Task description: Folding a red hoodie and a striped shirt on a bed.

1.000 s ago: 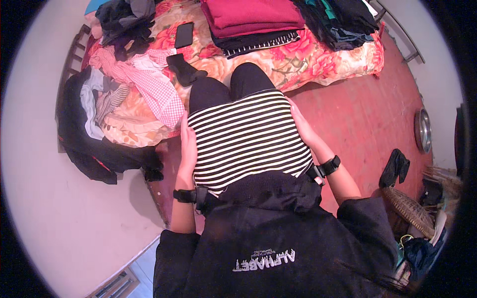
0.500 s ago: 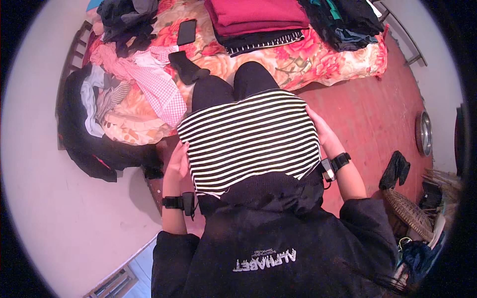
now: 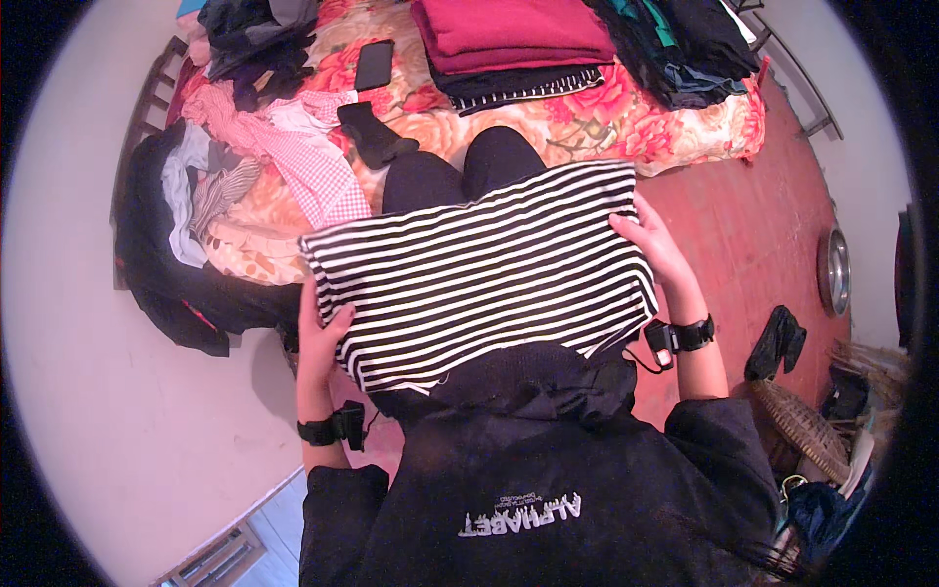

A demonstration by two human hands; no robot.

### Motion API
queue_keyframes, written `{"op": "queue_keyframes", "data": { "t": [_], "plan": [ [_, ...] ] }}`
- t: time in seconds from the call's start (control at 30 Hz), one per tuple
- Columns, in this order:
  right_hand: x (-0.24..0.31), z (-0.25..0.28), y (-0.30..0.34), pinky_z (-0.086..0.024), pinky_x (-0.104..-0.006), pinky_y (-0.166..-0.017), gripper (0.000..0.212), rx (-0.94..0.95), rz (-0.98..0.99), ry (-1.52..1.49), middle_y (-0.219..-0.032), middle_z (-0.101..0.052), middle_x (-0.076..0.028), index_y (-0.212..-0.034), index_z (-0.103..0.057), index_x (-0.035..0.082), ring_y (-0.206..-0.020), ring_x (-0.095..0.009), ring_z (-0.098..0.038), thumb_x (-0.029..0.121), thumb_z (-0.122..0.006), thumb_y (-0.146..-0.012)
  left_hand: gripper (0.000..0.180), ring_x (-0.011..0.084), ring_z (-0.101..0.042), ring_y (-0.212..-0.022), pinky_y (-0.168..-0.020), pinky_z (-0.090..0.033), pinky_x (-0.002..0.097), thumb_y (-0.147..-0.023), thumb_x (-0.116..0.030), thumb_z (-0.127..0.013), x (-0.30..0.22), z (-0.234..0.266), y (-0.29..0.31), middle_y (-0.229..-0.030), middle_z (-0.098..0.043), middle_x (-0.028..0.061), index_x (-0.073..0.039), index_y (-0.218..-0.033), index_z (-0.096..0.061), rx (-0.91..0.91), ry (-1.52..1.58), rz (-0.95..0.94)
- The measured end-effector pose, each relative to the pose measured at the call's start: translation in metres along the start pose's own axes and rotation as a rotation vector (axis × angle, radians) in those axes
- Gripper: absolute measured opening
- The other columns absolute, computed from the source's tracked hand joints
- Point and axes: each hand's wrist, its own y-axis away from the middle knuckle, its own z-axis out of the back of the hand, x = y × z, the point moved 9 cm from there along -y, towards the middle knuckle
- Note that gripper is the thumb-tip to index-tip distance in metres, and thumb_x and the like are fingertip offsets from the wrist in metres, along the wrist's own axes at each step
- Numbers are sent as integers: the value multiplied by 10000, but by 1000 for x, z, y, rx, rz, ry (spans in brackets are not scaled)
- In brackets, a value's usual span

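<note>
A black-and-white striped cloth, folded into a wide rectangle, lies across my lap. My left hand grips its left edge, thumb on top and the other fingers mostly hidden beneath. At its right edge, my right hand pinches the cloth the same way, with the thumb over the stripes. The far edge is lifted a little off my thighs, its two corners pulled outward. Its near edge rests against my black top. Whether the cloth is a shirt or some other garment cannot be made out.
Ahead is a bed with a floral sheet. On it are a folded maroon stack, dark clothes, a phone, a black sock-like piece and a pink checked cloth. A woven basket and metal bowl are at right.
Both hands have moved outward, the right one also farther from me. The striped cloth's far corners have spread and risen, and both thumbs now lie over its top.
</note>
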Motion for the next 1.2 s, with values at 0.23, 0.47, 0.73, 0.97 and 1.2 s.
{"op": "queue_keyframes", "data": {
  "t": [0.23, 0.47, 0.73, 0.97, 1.2],
  "plan": [
    [65, -37, -37, -455, -298, -895, 439, 61, 104, -79, -1161, -567, -81, -1286, -422, 22, -1039, -152, -556, 192, -561, -906, 645, 228, -481, -1139, -986, -381, 346, -866, -131, -561, -105, 19, -9, -1312, -442, 143, -17, -1413, -239, -124, -169, -277],
    [-12, -37, -111, -450, -269, -869, 580, 119, -25, 317, -1148, -589, -97, -1303, -432, -17, -1003, -140, -567, 346, -593, -881, 579, 223, -399, -1246, -1057, -286, 314, -878, -46, -500, -39, 35, -73, -1366, -396, 139, 6, -1404, -262, -54, -139, -148],
    [-20, -40, -65, -465, -258, -864, 568, 185, -159, 115, -1115, -606, -97, -1270, -450, -45, -998, -130, -577, 322, -615, -869, 651, 226, -482, -1192, -991, -411, 347, -887, -47, -516, 84, 47, -48, -1355, -419, 143, 1, -1434, -165, 117, 531, 192],
    [-10, -48, -68, -502, -280, -850, 622, 144, -95, -79, -1181, -562, -86, -1382, -320, 46, -1010, -137, -584, 51, -607, -830, 855, 231, -516, -1143, -952, -436, 326, -762, 102, -535, -14, 32, -60, -1343, -429, 169, -86, -1468, -90, 11, 110, -67],
    [6, -67, -55, -486, -294, -883, 674, 118, -96, -209, -1240, -520, -79, -1419, -275, 83, -1051, -151, -557, -32, -538, -809, 805, 223, -402, -1263, -1028, -334, 304, -687, 72, -515, -187, -113, -73, -1447, -285, 162, -16, -1429, -212, 336, -294, -414]
  ]
}}
